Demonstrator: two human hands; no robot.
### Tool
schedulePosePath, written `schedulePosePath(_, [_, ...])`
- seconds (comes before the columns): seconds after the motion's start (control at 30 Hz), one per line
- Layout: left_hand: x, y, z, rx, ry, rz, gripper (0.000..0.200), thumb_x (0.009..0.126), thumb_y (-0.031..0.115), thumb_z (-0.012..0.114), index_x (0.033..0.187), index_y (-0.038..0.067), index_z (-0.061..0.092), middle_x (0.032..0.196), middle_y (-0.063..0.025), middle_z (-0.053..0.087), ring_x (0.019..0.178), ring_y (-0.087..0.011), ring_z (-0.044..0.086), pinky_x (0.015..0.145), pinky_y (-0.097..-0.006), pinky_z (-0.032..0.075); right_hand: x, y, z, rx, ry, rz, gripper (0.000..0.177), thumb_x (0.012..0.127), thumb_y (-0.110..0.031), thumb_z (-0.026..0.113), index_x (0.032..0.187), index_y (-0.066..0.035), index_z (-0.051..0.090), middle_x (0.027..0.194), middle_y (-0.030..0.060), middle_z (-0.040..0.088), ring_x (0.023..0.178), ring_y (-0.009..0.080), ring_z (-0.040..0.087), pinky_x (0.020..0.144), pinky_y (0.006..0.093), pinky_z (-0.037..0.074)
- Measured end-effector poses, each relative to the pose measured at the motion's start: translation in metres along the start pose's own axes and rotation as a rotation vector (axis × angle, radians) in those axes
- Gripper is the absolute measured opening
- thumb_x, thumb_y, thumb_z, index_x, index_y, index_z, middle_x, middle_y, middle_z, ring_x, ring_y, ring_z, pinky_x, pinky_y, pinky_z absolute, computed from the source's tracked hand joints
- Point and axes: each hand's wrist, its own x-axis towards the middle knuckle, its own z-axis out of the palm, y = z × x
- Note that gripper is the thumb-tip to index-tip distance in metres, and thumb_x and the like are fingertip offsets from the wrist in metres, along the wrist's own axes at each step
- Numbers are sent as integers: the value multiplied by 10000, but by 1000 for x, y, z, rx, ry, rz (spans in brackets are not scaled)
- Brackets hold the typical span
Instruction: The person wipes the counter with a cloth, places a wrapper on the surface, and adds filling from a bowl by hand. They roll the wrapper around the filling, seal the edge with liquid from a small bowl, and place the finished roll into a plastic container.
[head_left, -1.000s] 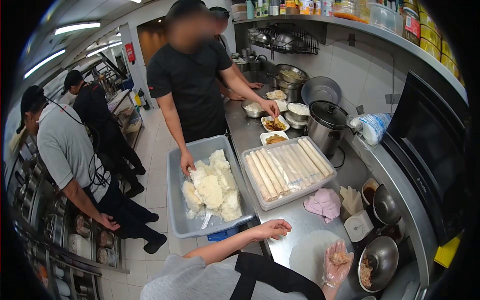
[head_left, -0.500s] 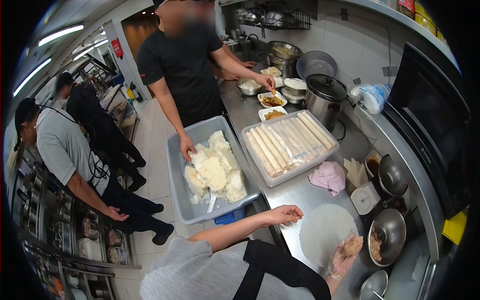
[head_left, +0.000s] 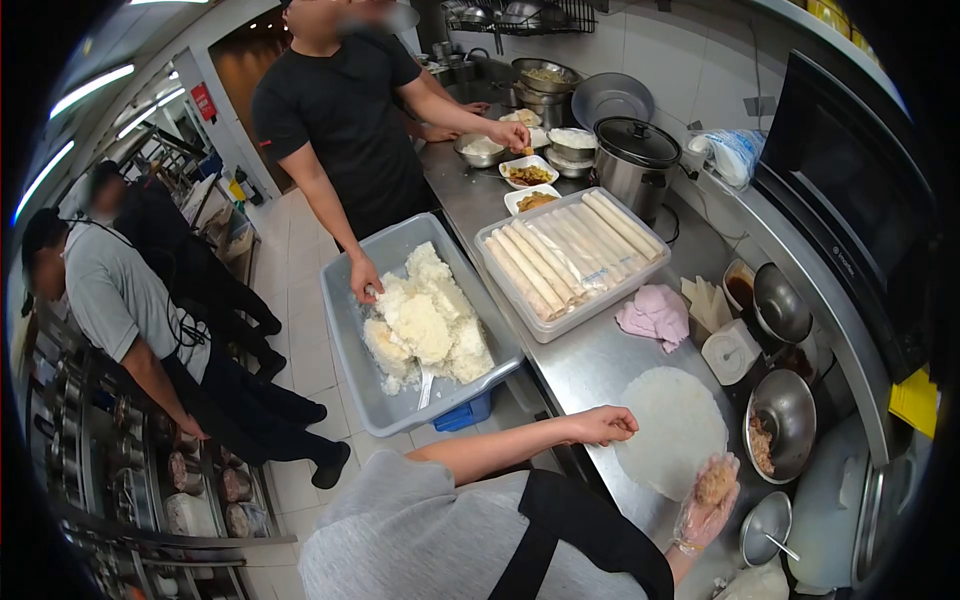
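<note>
My left hand (head_left: 606,425) is bare, with its fingers curled together at the left edge of a round, pale wrapper sheet (head_left: 672,420). Whether the fingertips grip anything is hidden. The sheet lies flat on the steel counter (head_left: 590,380). My right hand (head_left: 697,525), in a clear plastic glove, cups a lump of minced filling (head_left: 715,484) by the sheet's lower right edge. More mince sits in a metal bowl (head_left: 792,420) to the right. A smaller bowl (head_left: 757,545) with a spoon is below it.
A plastic box of long wrapped rolls (head_left: 545,325), a pink cloth (head_left: 655,315) and a white scale (head_left: 733,352) stand beyond the sheet. Left is a grey tub (head_left: 345,330) of white, crumbly food, where a co-worker's hand (head_left: 366,278) reaches in. Two more people stand farther left.
My left hand has come right to the sheet's edge. My right hand has turned to show the palm, still holding the filling. The whole view has shifted.
</note>
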Motion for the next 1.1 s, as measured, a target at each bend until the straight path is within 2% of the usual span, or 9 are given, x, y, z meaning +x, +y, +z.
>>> schedulePosePath(0.2, [26,-25,12,194,-54,168,303,902,232,583,1142,52,541,1035,-41,574,936,-144,539,792,-286,460,-21,-10,-13,343,58,99,511,1003,-322,355,1455,-92,293,1490,138,330,1360,283,349,1065,519,351])
schedulePosePath(0.3, [24,-27,19,610,48,300,327,861,208,608,1122,23,543,1065,-100,587,992,-246,563,871,-364,452,-27,-1,-3,126,222,-29,508,1000,-332,376,1433,-71,326,1468,157,361,1343,297,373,1066,520,347])
schedulePosePath(0.4, [24,-28,13,795,53,368,340,793,179,635,1084,14,574,1077,-156,588,1047,-328,540,933,-413,420,-14,-16,-16,-126,-141,75,525,995,-355,393,1406,-32,346,1438,169,397,1313,310,403,1065,502,353])
schedulePosePath(0.5, [28,-56,22,910,55,543,318,748,126,628,1039,3,601,1100,-188,569,1063,-366,510,956,-434,399,-15,-19,32,-50,33,85,511,1000,-334,379,1407,-27,344,1421,178,408,1289,316,417,1082,494,323])
schedulePosePath(0.57, [13,-34,26,963,-45,411,383,752,86,625,1119,-12,583,1231,-216,522,1162,-378,467,1007,-426,387,-9,-36,25,-90,-14,36,477,1002,-197,367,1411,37,297,1394,215,413,1265,323,429,1080,482,332])
schedulePosePath(0.6, [10,-31,25,1038,-76,414,396,760,107,624,1137,-6,580,1252,-227,512,1178,-379,462,1008,-423,389,-12,-36,34,-446,74,-148,489,980,-130,401,1416,54,277,1388,212,417,1258,315,442,1078,478,339])
schedulePosePath(0.73, [-10,-6,25,1057,-128,342,402,821,155,637,1186,0,571,1312,-183,497,1231,-347,443,1011,-398,398,0,-47,38,-338,40,-197,527,905,-49,481,1386,85,316,1383,203,433,1259,297,457,1087,417,348])
schedulePosePath(0.97, [-21,-7,20,1051,-96,354,407,841,171,634,1205,3,560,1306,-161,508,1223,-328,454,1009,-393,403,34,6,62,-1097,163,-186,487,907,-76,556,1333,95,393,1319,194,512,1240,272,483,1078,394,359])
schedulePosePath(1.1, [-18,-7,23,1037,-95,362,405,834,165,639,1195,-1,561,1301,-169,507,1222,-327,452,1012,-391,399,54,5,66,-1127,204,-142,529,924,-281,582,1328,35,450,1299,176,540,1208,272,511,1026,358,383])
